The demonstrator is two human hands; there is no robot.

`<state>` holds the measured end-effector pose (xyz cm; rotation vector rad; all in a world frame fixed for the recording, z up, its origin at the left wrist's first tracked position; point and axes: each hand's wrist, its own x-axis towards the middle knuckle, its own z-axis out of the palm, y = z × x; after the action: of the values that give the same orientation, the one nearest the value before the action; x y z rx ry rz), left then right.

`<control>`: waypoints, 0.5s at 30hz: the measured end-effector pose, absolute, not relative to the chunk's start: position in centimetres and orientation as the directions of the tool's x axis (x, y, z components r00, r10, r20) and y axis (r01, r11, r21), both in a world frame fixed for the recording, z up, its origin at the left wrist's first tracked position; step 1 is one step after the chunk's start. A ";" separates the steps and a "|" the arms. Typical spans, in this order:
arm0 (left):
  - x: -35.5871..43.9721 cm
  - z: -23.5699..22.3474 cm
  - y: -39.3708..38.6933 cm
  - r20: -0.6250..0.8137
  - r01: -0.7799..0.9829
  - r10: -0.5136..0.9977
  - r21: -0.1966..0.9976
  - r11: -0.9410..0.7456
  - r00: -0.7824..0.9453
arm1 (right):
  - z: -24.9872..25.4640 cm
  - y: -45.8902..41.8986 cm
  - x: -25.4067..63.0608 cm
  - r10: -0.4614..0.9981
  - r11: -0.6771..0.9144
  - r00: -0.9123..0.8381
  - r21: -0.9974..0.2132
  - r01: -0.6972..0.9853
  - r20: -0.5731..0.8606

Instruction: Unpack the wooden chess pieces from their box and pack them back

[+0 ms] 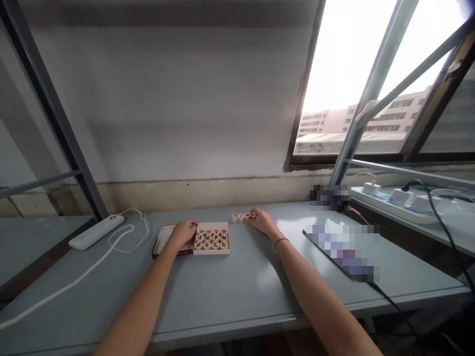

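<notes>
A shallow white box holds several round xiangqi pieces, with red characters in the back row and black ones in the rows nearer me. Against its left side lies a dark red box lid with a pale inside. My left hand reaches over the lid, its fingers closed at the box's left rim near the back corner. Behind and right of the box, several cream pieces form a short row. At the row's right end, my right hand pinches a xiangqi piece with a red mark.
A white power strip with a looping cable lies on the left of the grey desk. On the right are a blurred flat object and another blurred item. A second power strip holds plugs. Metal posts frame both sides.
</notes>
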<state>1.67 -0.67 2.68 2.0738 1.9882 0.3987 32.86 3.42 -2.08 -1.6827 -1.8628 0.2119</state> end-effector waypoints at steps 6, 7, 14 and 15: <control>1.7 2.8 -0.7 -0.002 0.914 1.000 0.407 0.003 -0.002 | -1.9 3.6 33.1 0.947 0.178 -0.012 -0.495 0.850 0.320; 1.7 2.8 -0.7 -0.008 0.909 1.000 0.416 0.010 -0.007 | -1.8 3.7 33.2 0.949 0.171 -0.006 -0.496 0.852 0.316; 1.8 2.8 -0.8 -0.056 0.882 0.998 0.469 0.049 -0.025 | -1.8 3.7 33.3 0.954 0.165 -0.001 -0.520 0.838 0.300; 1.8 2.8 -0.8 -0.062 0.880 0.998 0.473 0.053 -0.026 | -1.8 3.7 33.3 0.949 0.171 0.004 -0.527 0.833 0.314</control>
<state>1.82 -0.85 2.84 1.8835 1.9642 0.4315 33.35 3.70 -1.83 -1.6822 -1.8470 0.2480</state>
